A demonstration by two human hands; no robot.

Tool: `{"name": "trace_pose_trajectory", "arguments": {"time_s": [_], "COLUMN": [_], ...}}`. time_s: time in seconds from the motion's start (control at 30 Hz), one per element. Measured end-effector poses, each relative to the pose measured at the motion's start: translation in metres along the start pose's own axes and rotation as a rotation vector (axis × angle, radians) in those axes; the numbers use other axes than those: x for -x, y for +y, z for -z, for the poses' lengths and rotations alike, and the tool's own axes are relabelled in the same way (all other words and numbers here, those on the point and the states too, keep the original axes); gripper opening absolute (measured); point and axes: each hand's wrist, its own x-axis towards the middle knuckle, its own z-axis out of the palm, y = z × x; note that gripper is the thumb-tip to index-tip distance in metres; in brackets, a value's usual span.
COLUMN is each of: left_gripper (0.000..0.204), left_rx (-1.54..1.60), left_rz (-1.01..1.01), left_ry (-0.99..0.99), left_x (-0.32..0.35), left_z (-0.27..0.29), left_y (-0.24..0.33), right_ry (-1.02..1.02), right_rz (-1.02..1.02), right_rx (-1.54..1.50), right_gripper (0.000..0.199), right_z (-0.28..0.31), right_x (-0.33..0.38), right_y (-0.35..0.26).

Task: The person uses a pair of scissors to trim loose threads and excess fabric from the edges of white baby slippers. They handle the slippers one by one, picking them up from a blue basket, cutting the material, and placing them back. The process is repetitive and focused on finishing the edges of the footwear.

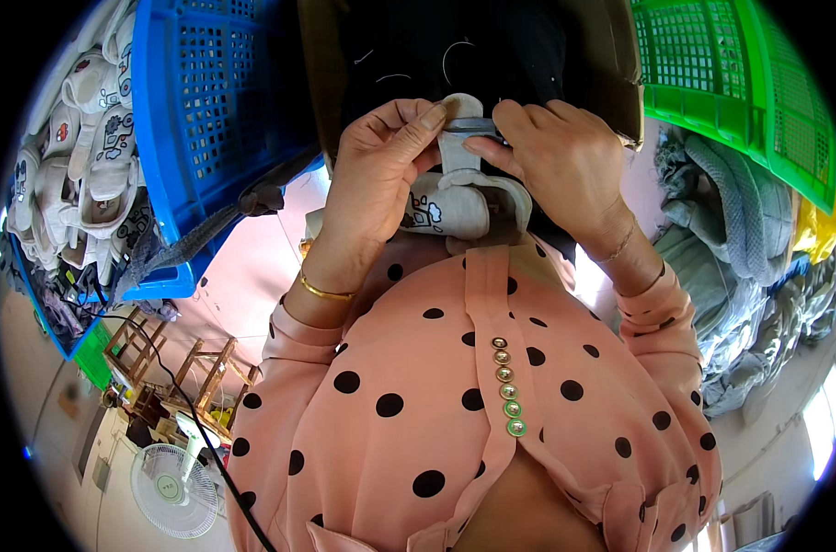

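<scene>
A pale grey fabric slipper [459, 156] is between my two hands, in front of my chest. Its rounded sole end points away from me, and a printed picture shows on the upper nearer my body. Across the sole lies a darker grey strip [470, 124]. My left hand [372, 161] pinches the strip and slipper edge between thumb and fingers on the left side. On the right, my right hand [570, 166] is curled closed, thumb and fingertips gripping the strip's other end. The palms hide part of the slipper. Dark cloth [446, 55] with loose thread bits lies beyond.
A blue plastic crate [165, 138] stands at left, beside a heap of similar printed slippers [91, 138]. At far right is a green crate [703, 55], with piled grey fabric [731, 221] below it. Cardboard [625, 64] flanks the dark cloth. A white fan [171, 488] is lower left.
</scene>
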Motion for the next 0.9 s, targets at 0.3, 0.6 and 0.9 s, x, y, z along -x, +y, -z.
{"name": "trace_pose_trajectory", "arguments": {"time_s": [0.3, 0.6, 0.9], "left_gripper": [0.01, 0.014, 0.011], "left_rx": [0.064, -0.464, -1.164], "left_rz": [0.013, -0.197, -0.529], "left_ry": [0.059, 0.171, 0.081], "left_x": [0.0, 0.009, 0.012], "left_z": [0.003, 0.0, 0.005], "left_y": [-0.004, 0.011, 0.011], "right_ry": [-0.14, -0.237, -0.265], "right_rz": [-0.251, -0.695, -0.723], "right_rx": [-0.307, -1.344, -1.508], "right_gripper": [0.041, 0.032, 0.027], "right_z": [-0.005, -0.022, -0.024], "right_x": [-0.002, -0.001, 0.003], "right_y": [0.003, -0.003, -0.004]}}
